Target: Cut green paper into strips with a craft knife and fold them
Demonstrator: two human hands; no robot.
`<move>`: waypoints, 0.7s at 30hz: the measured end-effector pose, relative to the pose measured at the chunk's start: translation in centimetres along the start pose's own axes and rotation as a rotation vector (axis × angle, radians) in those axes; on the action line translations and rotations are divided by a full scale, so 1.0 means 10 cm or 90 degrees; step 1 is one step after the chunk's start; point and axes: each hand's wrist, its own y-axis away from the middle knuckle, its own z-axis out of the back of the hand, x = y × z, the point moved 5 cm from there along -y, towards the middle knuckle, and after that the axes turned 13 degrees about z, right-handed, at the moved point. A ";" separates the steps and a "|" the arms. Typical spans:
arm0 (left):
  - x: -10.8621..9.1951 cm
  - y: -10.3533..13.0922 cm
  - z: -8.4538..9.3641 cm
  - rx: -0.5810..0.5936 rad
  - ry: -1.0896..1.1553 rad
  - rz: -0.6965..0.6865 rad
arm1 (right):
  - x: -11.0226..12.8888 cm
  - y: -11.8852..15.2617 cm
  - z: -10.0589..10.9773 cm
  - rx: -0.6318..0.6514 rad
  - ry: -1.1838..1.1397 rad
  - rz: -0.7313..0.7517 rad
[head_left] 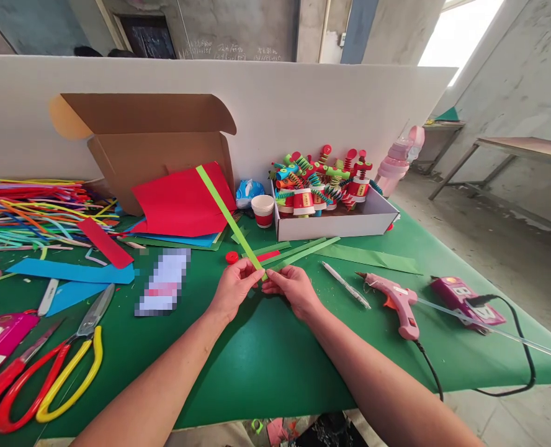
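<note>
My left hand (pixel 238 282) is closed in a pinch on the lower end of a light green paper strip (pixel 226 214), which slants up to the left. Close against it, my right hand (pixel 294 288) pinches the near end of a second light green paper strip (pixel 310 249) that runs off to the right. The two strip ends come together between my fingertips; whether they are stuck to each other is hidden. Just behind my hands lie a red paper piece (pixel 269 256), a red round cap-like piece (pixel 231 257) and a wider green strip (pixel 373 257).
At right are a white pen (pixel 346 285), a pink glue gun (pixel 399 301) and a purple power block (pixel 466 303) with its cord. Scissors (pixel 84 329) and a red-handled knife (pixel 17 369) lie left. Behind stand a paper cup (pixel 262 211), a box of paper figures (pixel 338 231) and red sheets (pixel 177 202).
</note>
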 end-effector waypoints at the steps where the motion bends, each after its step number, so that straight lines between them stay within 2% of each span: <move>1: 0.00 0.00 0.00 0.000 0.000 -0.001 | 0.00 0.00 0.00 0.001 0.001 0.001; 8: 0.01 0.00 0.01 0.006 0.007 0.000 | 0.04 0.03 -0.02 0.021 0.016 -0.003; 21: 0.00 0.01 -0.03 -0.030 0.054 -0.017 | 0.04 0.02 -0.02 0.047 -0.011 0.015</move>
